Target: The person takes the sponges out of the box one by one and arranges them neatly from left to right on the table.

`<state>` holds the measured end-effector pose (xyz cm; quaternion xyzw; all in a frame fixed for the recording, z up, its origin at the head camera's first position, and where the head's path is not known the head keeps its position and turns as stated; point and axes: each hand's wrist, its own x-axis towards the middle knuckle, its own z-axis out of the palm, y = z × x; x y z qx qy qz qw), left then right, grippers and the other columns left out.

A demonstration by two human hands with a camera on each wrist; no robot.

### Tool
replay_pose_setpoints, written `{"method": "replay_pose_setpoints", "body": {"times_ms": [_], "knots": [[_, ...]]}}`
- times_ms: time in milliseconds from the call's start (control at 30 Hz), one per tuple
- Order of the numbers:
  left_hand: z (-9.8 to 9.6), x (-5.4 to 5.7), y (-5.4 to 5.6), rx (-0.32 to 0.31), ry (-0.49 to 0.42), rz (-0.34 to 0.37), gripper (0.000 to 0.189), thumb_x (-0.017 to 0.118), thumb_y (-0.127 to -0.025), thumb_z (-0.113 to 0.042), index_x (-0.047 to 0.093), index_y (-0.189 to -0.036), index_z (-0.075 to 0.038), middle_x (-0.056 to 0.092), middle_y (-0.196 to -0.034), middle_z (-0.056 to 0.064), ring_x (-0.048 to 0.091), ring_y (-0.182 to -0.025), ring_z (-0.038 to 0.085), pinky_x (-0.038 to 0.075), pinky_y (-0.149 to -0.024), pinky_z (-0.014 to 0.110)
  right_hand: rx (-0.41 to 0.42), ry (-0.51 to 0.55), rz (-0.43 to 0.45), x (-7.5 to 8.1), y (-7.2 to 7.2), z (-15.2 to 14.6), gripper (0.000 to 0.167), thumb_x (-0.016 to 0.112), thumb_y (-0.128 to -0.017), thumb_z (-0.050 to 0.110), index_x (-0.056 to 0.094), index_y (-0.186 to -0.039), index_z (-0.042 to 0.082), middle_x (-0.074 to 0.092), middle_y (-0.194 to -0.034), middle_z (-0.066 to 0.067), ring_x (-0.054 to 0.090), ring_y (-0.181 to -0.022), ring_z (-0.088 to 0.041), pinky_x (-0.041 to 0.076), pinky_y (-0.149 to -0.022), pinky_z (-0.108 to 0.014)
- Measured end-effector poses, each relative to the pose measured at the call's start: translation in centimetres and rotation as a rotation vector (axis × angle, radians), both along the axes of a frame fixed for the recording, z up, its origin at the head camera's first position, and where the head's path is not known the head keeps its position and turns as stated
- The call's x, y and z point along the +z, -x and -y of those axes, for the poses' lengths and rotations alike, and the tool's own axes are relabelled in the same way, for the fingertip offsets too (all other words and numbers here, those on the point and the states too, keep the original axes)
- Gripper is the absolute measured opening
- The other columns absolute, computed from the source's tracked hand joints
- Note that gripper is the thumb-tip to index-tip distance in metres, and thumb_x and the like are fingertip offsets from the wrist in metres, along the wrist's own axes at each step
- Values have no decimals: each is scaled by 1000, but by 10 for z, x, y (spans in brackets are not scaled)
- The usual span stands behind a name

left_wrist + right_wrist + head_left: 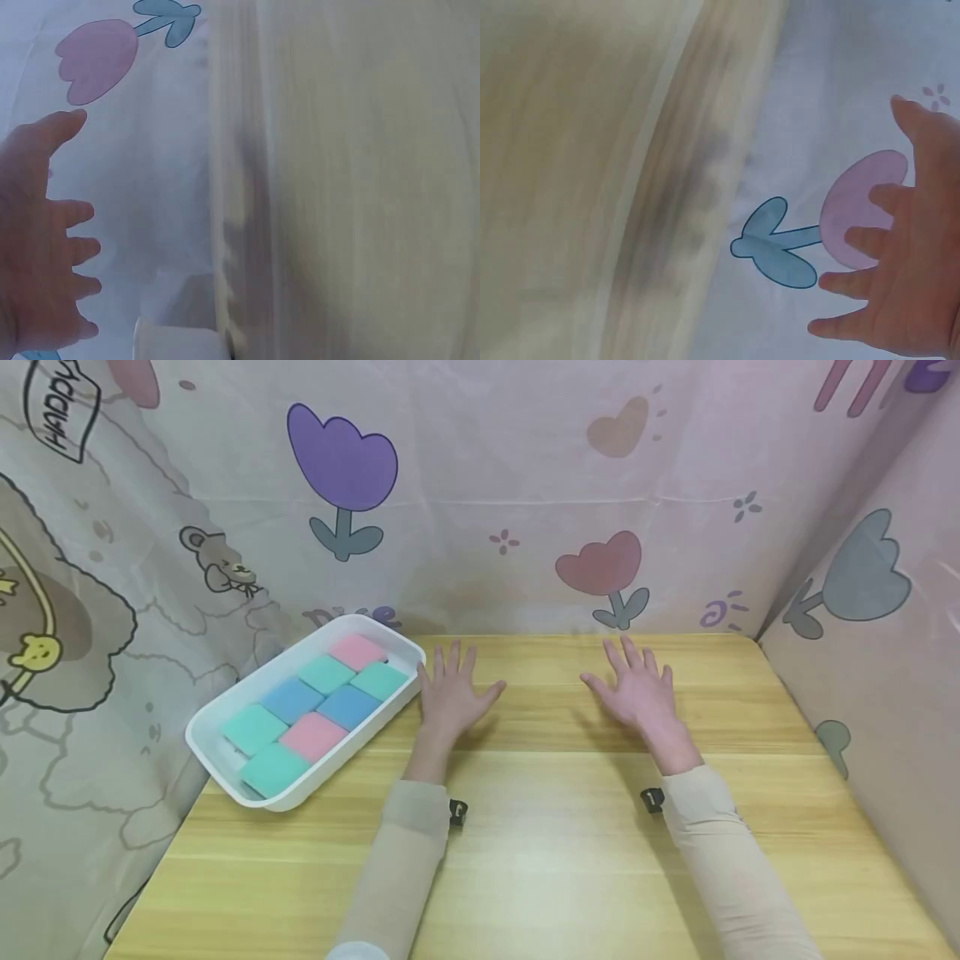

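Note:
Palm down, my left hand (452, 695) is held over the table with its fingers straight and spread, holding nothing. It is close beside the right rim of a white plastic tray (390, 728). Inside the tray lie several soft-looking flat squares in two rows, among them a pink square (313, 737), a blue square (294, 701) and a green square (274, 769). My right hand (641, 693) is also spread, farther right over the table's back part, and nothing is in it. In the left wrist view a corner of the tray (180, 343) shows below the fingers.
The wooden table (555, 843) ends at a patterned curtain (480, 460) behind it, with more curtain along both sides. A small black clip (458, 812) sits at the left cuff, and another black clip (652, 800) at the right cuff.

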<state>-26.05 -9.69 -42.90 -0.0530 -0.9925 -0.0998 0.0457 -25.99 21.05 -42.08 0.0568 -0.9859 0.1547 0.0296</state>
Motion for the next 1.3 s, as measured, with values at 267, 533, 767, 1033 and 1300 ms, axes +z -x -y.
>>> {"method": "replay_pose_setpoints", "body": {"times_ms": [267, 533, 767, 1033, 1300], "knots": [[24, 18, -15, -38, -291, -206, 69, 62, -100, -51, 47, -154, -10, 41, -162, 14, 37, -149, 37, 27, -124, 60, 80, 210, -200, 15, 4, 19, 70, 51, -106, 53, 40, -159, 9, 38, -163, -18, 40, -144, -46, 36, -116, -66], [64, 33, -44, 71, -631, -490, 41, 67, -97, -20, 64, -135, -4, 58, -131, 19, 59, -117, 37, 53, -96, 49, 194, 612, -269, 39, 24, 66, 37, 65, -102, 19, 65, -135, 2, 66, -132, -17, 69, -111, -33, 61, -93, -47], [111, 39, -71, 252, -789, -669, 34, 67, -97, -13, 67, -129, -2, 59, -127, 19, 62, -107, 34, 51, -88, 46, 231, 740, -110, 46, 55, 117, 35, 62, -103, 20, 65, -135, 5, 69, -130, -13, 67, -113, -31, 60, -95, -43], [172, 39, -102, 593, -737, -687, 36, 62, -98, -15, 67, -132, -4, 57, -130, 20, 57, -109, 29, 40, -83, 27, 273, 784, 60, 34, 83, 176, 36, 62, -104, 17, 63, -136, 0, 68, -130, -16, 67, -111, -30, 61, -92, -37], [229, 36, -134, 908, -746, -338, 59, 49, -101, -31, 44, -156, -9, 36, -154, 20, 41, -137, 35, 40, -110, 50, 275, 820, 223, 13, 96, 222, 35, 62, -104, 15, 63, -134, -3, 69, -127, -20, 71, -103, -33, 63, -82, -32]]}}
